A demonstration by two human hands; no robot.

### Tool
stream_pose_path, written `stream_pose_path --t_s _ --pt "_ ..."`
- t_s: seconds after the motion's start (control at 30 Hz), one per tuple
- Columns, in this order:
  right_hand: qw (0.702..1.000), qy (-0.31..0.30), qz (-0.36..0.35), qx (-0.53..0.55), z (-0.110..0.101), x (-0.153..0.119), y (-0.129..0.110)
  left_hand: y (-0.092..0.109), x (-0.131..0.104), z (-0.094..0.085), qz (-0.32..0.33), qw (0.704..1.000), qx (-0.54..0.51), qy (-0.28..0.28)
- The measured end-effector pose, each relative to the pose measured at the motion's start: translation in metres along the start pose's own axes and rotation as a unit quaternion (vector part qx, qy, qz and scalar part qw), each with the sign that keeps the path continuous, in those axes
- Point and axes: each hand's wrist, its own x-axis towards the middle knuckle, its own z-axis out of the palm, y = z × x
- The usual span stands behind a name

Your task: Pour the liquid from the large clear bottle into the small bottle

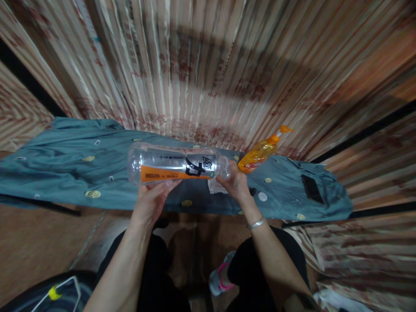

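Ribbed, pale brown sheeting (201,65) with blotchy red printing, too blurred to read, rises behind a narrow table (65,160) draped in blue-green cloth patterned with yellow motifs. Above it, a large clear bottle (162,163) lies on its side between the two hands, base toward the left hand (154,201) and neck toward the right hand (236,180). Its label carries orange and silver bands; of two big black characters, turned sideways, the one farther from the right hand reads 力, the nearer being harder to make out. Smaller lettering runs along the orange band above the left hand, too fine to read except for a mark like ×. Clamped around the neck, the right hand holds that end, while the left hand grips from below near the base, its fingers mostly hidden. Just beyond the right hand stands an orange pump bottle (259,155), tilted in view, with blurred red lettering on its label. Beside the right wrist are a white cap (262,196) and a small black object (252,191); farther right of that hand lies a dark phone (312,189). White paper (217,186) shows between the hands.
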Motion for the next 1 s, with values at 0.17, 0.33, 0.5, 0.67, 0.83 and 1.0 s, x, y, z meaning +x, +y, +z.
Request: stream_pose_path --t_s 0.17,0.33,0.5,0.67,0.83,1.0 --pt "1.000 -0.005 0.002 0.006 -0.0010 0.0003 0.0009 -0.0003 0.0000 -0.0011 0.001 1.000 0.002 0.002" --pt "1.000 -0.005 -0.003 0.006 -0.0013 0.0000 0.0007 0.0000 0.0002 -0.0016 0.000 1.000 0.000 -0.003" --pt "1.000 -0.006 0.005 -0.001 -0.0009 0.0000 -0.0003 -0.0001 0.0002 -0.0004 0.005 1.000 -0.007 0.003" --pt "1.000 -0.010 0.003 -0.006 -0.0003 0.0008 0.0005 -0.0004 0.0005 0.0005 0.009 1.000 -0.006 0.001" --pt "1.000 -0.010 -0.001 -0.010 0.0002 0.0017 0.0019 -0.0002 0.0003 -0.0007 0.009 1.000 -0.010 0.000" --pt "1.000 -0.016 -0.002 -0.003 -0.0012 0.0020 0.0011 -0.0007 0.0007 -0.0019 0.005 1.000 -0.010 0.000"
